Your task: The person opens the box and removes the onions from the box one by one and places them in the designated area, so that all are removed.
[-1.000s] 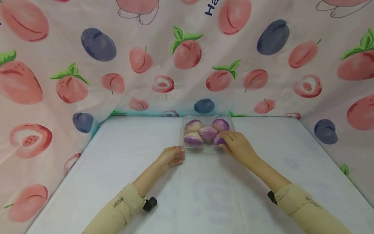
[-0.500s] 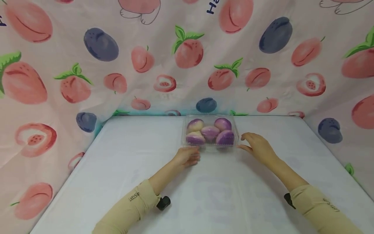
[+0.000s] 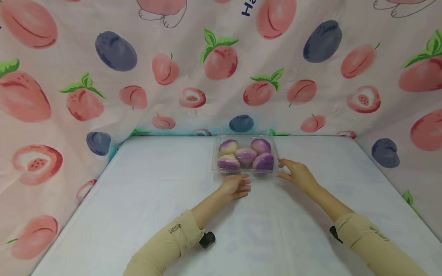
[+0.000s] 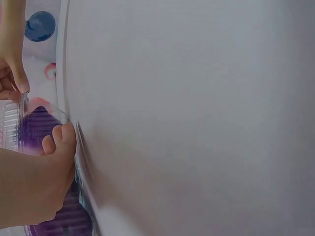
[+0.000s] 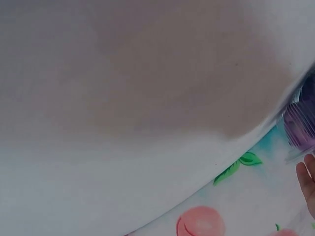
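A clear plastic clamshell box (image 3: 246, 171) sits at the far middle of the white table. Through its lid show several rounded purple-and-cream pieces (image 3: 246, 157), their kind unclear. Just in front of the box, my left hand (image 3: 236, 186) has relaxed fingers along the front edge. In the left wrist view, that hand (image 4: 39, 182) overlaps the box's side, with purple showing behind. My right hand (image 3: 298, 174) is at the front right corner, thumb and fingers spread apart, tips right at the edge. Its fingertips (image 5: 302, 172) appear beside the box (image 5: 300, 125) in the right wrist view.
A white-covered table (image 3: 155, 172) lies under both arms. Behind it and along both sides hangs a pink cloth (image 3: 214, 107) printed with peaches and blue fruit. The box stands close to the table's back edge. Rolled beige sleeves (image 3: 165, 237) cover both forearms.
My left hand has slid rightward along the front of the box. My right hand has come off the lid, moved out to the right, then returned to the box's front right corner.
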